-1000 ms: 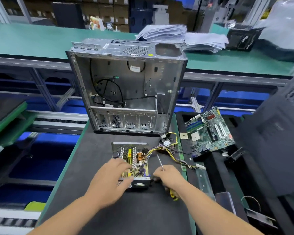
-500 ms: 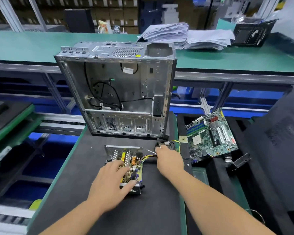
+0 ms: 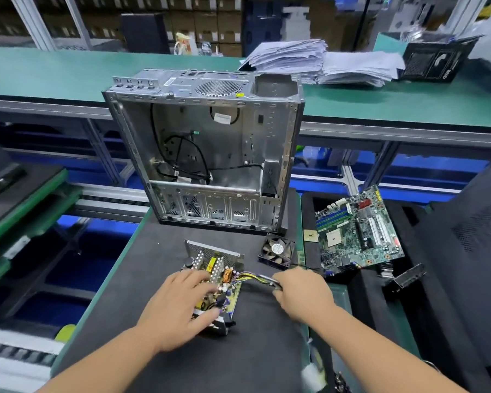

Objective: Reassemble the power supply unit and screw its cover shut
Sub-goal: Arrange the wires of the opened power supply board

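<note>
The power supply unit [image 3: 214,268] lies open on the dark mat, its circuit board, heat sinks and orange coil exposed, with no cover on it. My left hand [image 3: 179,304] rests flat on its near half, fingers spread over the board. A bundle of yellow and black cables [image 3: 257,279] runs out of its right side. My right hand [image 3: 301,293] is closed around that bundle just right of the unit. A small black fan [image 3: 277,249] lies on the mat beyond my right hand.
An empty metal computer case [image 3: 207,154] stands upright at the mat's far edge. A green motherboard [image 3: 357,234] leans in a black foam tray on the right. Paper stacks [image 3: 318,62] sit on the green bench behind. Gaps open left of the mat.
My right hand reached toward the fan with the screwdriver, then pulled back right and now grips the cable bundle; the screwdriver is out of sight. The left hand stayed on the unit.
</note>
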